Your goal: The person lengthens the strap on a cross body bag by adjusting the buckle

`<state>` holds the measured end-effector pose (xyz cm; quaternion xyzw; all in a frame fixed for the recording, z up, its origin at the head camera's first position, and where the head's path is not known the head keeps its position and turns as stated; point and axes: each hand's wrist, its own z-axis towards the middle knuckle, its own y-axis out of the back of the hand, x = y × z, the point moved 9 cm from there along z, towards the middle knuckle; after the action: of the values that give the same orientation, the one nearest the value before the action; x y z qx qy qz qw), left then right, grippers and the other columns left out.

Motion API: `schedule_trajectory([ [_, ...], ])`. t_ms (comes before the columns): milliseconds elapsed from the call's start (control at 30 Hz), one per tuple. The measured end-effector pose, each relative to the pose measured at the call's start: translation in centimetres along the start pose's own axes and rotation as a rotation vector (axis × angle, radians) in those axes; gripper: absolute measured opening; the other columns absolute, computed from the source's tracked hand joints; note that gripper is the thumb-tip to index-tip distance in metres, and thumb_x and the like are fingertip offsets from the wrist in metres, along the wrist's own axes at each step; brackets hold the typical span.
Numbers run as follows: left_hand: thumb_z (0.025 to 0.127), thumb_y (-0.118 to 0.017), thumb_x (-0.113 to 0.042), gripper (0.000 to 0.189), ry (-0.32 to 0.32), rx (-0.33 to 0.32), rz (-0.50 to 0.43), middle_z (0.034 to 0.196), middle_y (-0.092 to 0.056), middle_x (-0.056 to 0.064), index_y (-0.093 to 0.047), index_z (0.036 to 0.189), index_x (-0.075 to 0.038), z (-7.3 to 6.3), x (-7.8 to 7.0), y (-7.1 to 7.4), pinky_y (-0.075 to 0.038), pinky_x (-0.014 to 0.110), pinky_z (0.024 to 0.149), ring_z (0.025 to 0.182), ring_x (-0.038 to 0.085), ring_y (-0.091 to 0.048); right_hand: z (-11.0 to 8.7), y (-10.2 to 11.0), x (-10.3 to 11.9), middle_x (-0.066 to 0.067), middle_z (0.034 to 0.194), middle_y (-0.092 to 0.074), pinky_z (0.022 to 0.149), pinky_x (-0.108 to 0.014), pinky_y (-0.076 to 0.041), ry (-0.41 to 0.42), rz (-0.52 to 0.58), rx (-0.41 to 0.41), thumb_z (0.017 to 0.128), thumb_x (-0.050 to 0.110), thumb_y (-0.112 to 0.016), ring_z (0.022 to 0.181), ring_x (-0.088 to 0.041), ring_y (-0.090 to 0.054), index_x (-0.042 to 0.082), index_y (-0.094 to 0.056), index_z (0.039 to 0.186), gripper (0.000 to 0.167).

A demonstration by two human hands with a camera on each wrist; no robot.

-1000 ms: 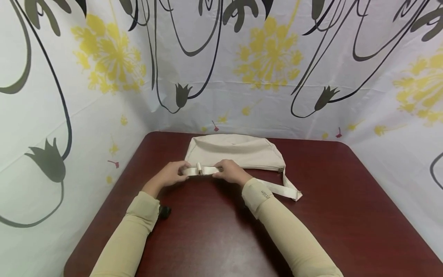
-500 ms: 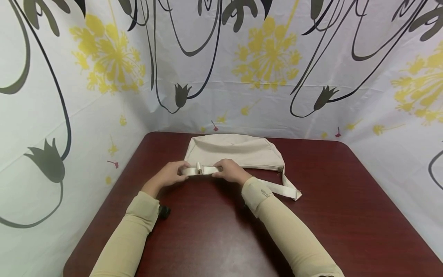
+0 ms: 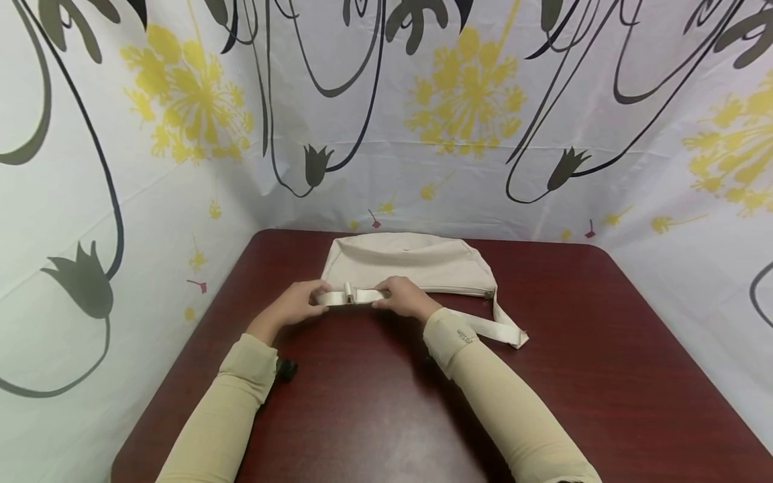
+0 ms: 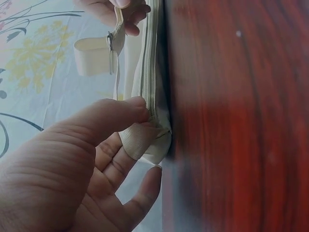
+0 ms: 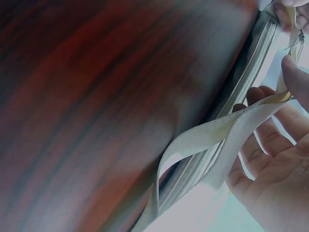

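A cream fabric shoulder bag (image 3: 410, 258) lies on its side near the far edge of the table, its zipper (image 5: 193, 169) facing the person. In front of it both hands hold its strap (image 3: 333, 299) stretched level between them. My left hand (image 3: 294, 303) pinches the strap near the bag's left end, thumb over curled fingers (image 4: 116, 166). My right hand (image 3: 406, 298) pinches it between thumb and fingers farther right. Between the hands sits a metal strap slider (image 4: 111, 53), with a small loop of strap (image 4: 91, 56) standing up from it. The rest of the strap (image 5: 193, 140) trails right, folded back at the bag's corner.
The dark red table (image 3: 350, 402) has rounded corners. A white fabric wall (image 3: 386, 194) with flower prints encloses its back and sides. A small black object (image 3: 286, 369) shows beside the left sleeve (image 3: 229, 402).
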<state>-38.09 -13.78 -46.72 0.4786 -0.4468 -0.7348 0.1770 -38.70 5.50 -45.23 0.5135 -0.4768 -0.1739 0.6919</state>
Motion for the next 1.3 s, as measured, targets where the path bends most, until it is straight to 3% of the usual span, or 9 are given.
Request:
schedule_trajectory([
  [233, 0.087, -0.078, -0.010, 0.031, -0.023, -0.015, -0.005, 0.095, -0.070, 0.004, -0.066, 0.115, -0.005, -0.1, 0.1, 0.1, -0.051, 0.042, 0.083, 0.086, 0.019, -0.064, -0.5, 0.0, -0.6, -0.009, 0.121, -0.071, 0.100, -0.040, -0.048, -0.030, -0.005, 0.006, 0.095, 0.023, -0.074, 0.114, -0.025, -0.063, 0.005, -0.072, 0.123, 0.034],
  [433, 0.088, -0.078, -0.012, 0.032, -0.016, -0.005, 0.008, 0.099, -0.071, 0.005, -0.066, 0.117, -0.005, -0.1, 0.2, 0.0, -0.052, 0.043, 0.085, 0.090, 0.021, -0.065, -0.6, 0.2, -0.4, -0.008, 0.118, -0.072, 0.100, -0.039, -0.048, 0.000, -0.007, 0.001, 0.094, 0.021, -0.074, 0.109, -0.022, -0.063, 0.006, -0.075, 0.116, 0.027],
  [500, 0.088, -0.078, -0.012, 0.032, -0.016, -0.002, 0.014, 0.100, -0.071, 0.006, -0.066, 0.117, -0.005, -0.1, 0.2, -0.1, -0.052, 0.044, 0.085, 0.091, 0.021, -0.065, -0.6, 0.2, -0.4, -0.006, 0.115, -0.072, 0.098, -0.038, -0.049, 0.004, -0.006, -0.003, 0.094, 0.021, -0.075, 0.105, -0.020, -0.063, 0.007, -0.076, 0.114, 0.025],
  [600, 0.088, -0.078, -0.013, 0.032, -0.015, -0.002, 0.016, 0.101, -0.071, 0.006, -0.066, 0.117, -0.006, 0.0, 0.2, -0.1, -0.052, 0.044, 0.085, 0.091, 0.021, -0.065, -0.6, 0.2, -0.4, -0.002, 0.099, -0.070, 0.090, -0.035, -0.048, 0.011, -0.015, -0.009, 0.094, 0.022, -0.075, 0.093, -0.016, -0.059, 0.008, -0.076, 0.104, 0.017],
  [733, 0.088, -0.078, -0.012, 0.032, -0.010, -0.002, 0.006, 0.100, -0.071, 0.006, -0.066, 0.117, -0.006, 0.0, 0.1, -0.2, -0.052, 0.044, 0.085, 0.090, 0.021, -0.065, -0.6, 0.2, -0.4, -0.001, 0.076, -0.052, 0.079, -0.034, -0.043, 0.028, -0.033, -0.007, 0.094, 0.022, -0.074, 0.079, -0.017, -0.048, 0.005, -0.068, 0.087, 0.020],
  [1133, 0.089, -0.078, -0.013, 0.032, -0.008, -0.002, 0.002, 0.103, -0.071, 0.007, -0.066, 0.118, -0.007, 0.0, 0.2, -0.2, -0.051, 0.045, 0.086, 0.092, 0.022, -0.065, -1.1, 0.4, -1.3, 0.003, 0.076, -0.051, 0.078, -0.033, -0.042, 0.008, -0.021, 0.002, 0.093, 0.022, -0.075, 0.080, -0.016, -0.048, 0.012, -0.064, 0.082, 0.019],
  [1300, 0.089, -0.077, -0.013, 0.032, -0.009, -0.001, 0.002, 0.103, -0.071, 0.007, -0.066, 0.118, -0.006, -0.1, 0.2, -0.2, -0.051, 0.045, 0.086, 0.093, 0.023, -0.065, -1.6, 0.8, -1.8, -0.001, 0.076, -0.050, 0.075, -0.032, -0.040, -0.010, -0.006, 0.008, 0.094, 0.022, -0.075, 0.076, -0.015, -0.044, 0.008, -0.061, 0.079, 0.025],
])
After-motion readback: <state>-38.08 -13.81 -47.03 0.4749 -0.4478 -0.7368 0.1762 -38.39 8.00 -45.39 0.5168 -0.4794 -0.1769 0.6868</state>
